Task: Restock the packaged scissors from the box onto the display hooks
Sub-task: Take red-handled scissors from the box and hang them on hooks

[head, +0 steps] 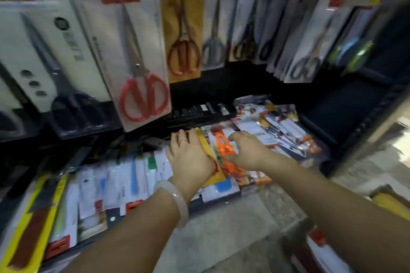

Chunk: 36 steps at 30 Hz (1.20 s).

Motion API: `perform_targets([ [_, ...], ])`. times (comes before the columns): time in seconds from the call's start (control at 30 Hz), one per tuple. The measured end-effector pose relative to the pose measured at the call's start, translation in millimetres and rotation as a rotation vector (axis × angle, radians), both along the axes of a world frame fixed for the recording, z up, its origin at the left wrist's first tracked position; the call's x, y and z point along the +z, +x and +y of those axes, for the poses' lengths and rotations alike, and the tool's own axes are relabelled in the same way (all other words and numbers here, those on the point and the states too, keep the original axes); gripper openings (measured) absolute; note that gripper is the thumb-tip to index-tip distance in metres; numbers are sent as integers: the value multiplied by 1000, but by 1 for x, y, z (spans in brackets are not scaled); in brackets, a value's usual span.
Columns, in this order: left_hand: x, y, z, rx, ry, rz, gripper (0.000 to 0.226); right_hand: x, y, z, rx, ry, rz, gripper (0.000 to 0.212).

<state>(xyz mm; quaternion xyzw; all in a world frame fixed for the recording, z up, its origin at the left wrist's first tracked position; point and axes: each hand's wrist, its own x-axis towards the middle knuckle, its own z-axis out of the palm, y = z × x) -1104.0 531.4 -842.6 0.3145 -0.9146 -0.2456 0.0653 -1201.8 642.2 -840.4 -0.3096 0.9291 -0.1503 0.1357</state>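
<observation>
Both hands are down low in the middle of the frame, over a pile of packaged stuff on the bottom shelf. The left hand [189, 154] lies flat with straight fingers on a yellow-edged package [205, 146], palm down, with a ring on one finger and a pale bangle [175, 200] round the wrist. It isn't gripping, just resting on top. The right hand [249, 150] is just beside it, fingers curled down over a pack with orange-handled scissors [223, 147]; whether it's really clamped on that pack or only touching it I can't tell, since everything is motion-blurred.

Right of the hands there's a messy heap of carded packs [281, 131], lying at angles on each other. Lower left, a row of upright packs [124, 175] with blue and green bits stands tightly side by side, and a yellow-bordered card [33, 217] sits at the far lower left.

Up above, the hooks are already loaded: a big card with red-handled scissors [142, 95] hangs in the upper left-centre, black-handled scissors [73, 106] are to its left, and a yellow card with red-brown handled scissors [183, 55] hangs centre top. More packs of dark-handled scissors [306, 66] hang in a row toward the upper right. The tiled floor [233, 228] shows at the bottom between the forearms.
</observation>
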Motion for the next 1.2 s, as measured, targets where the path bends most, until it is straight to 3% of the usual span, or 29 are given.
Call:
perform_targets([
  [0.13,9,-39,67,-367,-85,-32,65,-1,-6,85,-89,184,25,48],
  [0.33,3,-68,195,-763,-7,-8,71,6,-24,231,-313,283,33,44],
  [0.43,-17,-72,255,-868,91,1,55,-9,-35,310,-487,258,-57,38],
  [0.6,-43,-81,318,-871,197,-120,39,-40,-45,403,-564,318,-198,43],
  [0.87,-58,-116,384,-693,163,-331,47,-99,-58,463,-467,320,-482,91],
  [1.03,-70,-119,409,-666,102,-454,42,-112,-63,466,-467,300,-485,72],
  [1.13,-75,-120,412,-625,141,-480,14,-111,-65,463,-493,239,-530,63],
  [1.2,-77,-119,412,-594,151,-496,22,-110,-62,461,-464,227,-491,57],
])
